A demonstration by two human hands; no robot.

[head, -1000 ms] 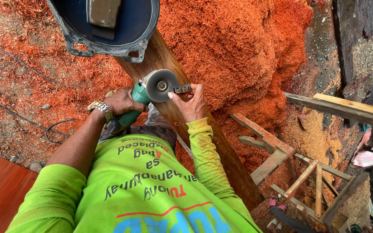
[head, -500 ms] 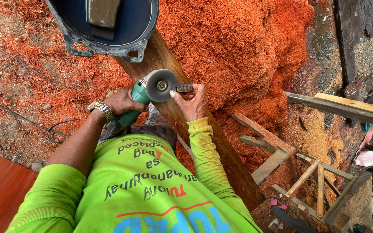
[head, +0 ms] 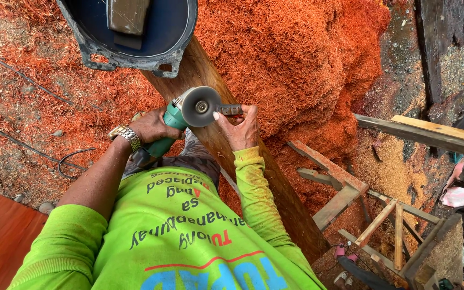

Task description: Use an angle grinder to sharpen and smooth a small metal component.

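Left hand gripping green angle grinder, right hand pinching its side handle, wooden beam beneath, blue tub ahead

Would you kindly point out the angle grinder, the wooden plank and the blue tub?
angle grinder [head: 200, 106], head view, on its grey disc.
wooden plank [head: 275, 188], head view, on its bare middle.
blue tub [head: 175, 27], head view, on its inner wall.

The left hand closes its grip round the green grinder body, while the right hand touches the side handle beside the grey disc. Both hover over a long plank, with red shavings heaped along its right edge and a blue tub at its far end.
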